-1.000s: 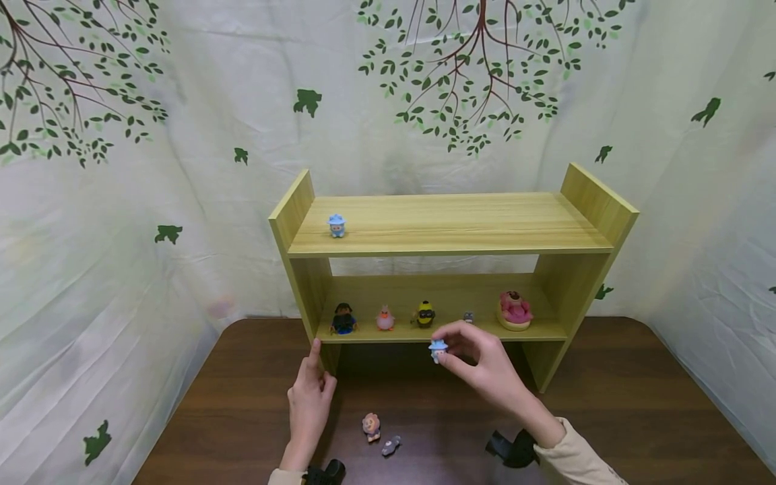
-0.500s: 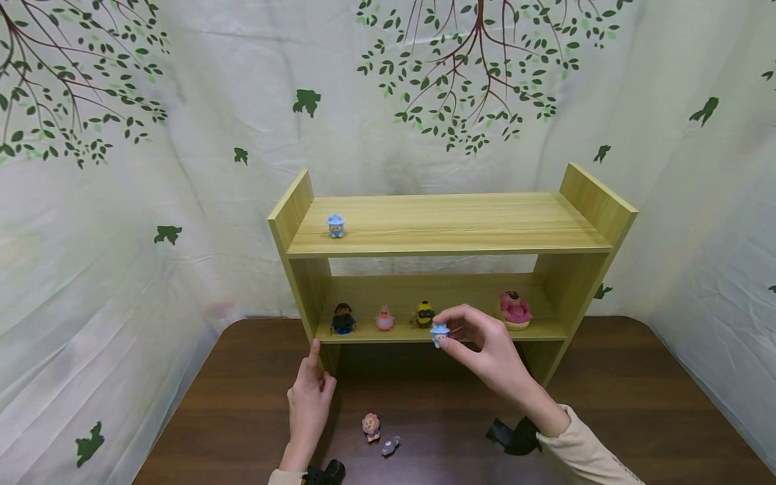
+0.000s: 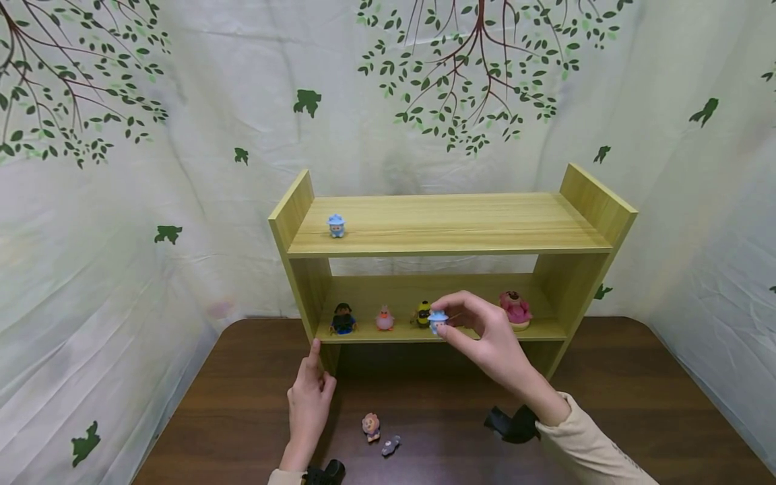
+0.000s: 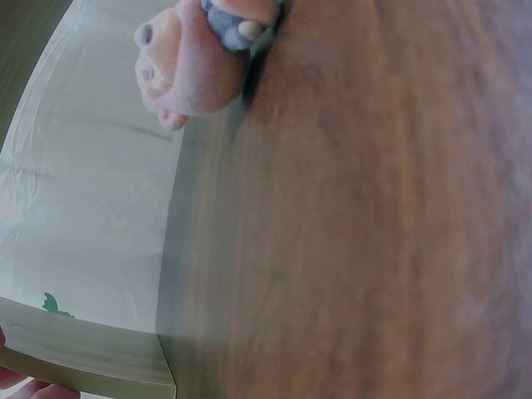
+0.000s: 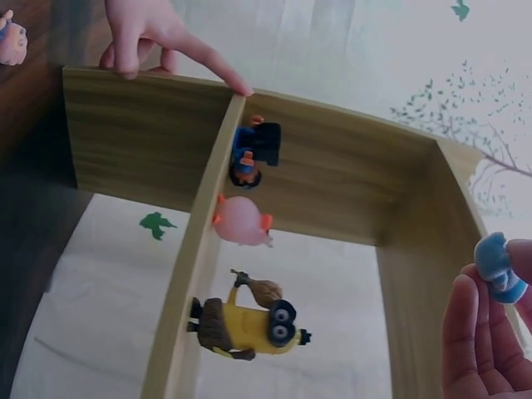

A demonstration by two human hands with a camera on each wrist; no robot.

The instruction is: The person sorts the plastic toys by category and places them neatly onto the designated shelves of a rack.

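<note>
A leaf-printed curtain [image 3: 212, 101] is hanging behind the desk [image 3: 230, 404] and shelf unit [image 3: 448, 225]. The grip of the right hand [image 3: 494, 337] is pinching the blue-hatted figurine [image 3: 437, 322] — hat up, long axis near-vertical — with the yellow figurine [image 3: 422, 315] standing just left and far. The left hand [image 3: 308, 399], index straight, is touching the left panel [image 3: 312, 289]. Versus one second ago, the blue-hatted figurine is appearing higher, above the middle shelf edge [image 3: 376, 341].

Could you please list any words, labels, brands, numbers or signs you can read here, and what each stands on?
No text can be read.
Right sleeve: faint marks, too small to tell whether they are lettering.
Shelf unit, blue-hatted figure in the right hand: no lettering visible.
</note>
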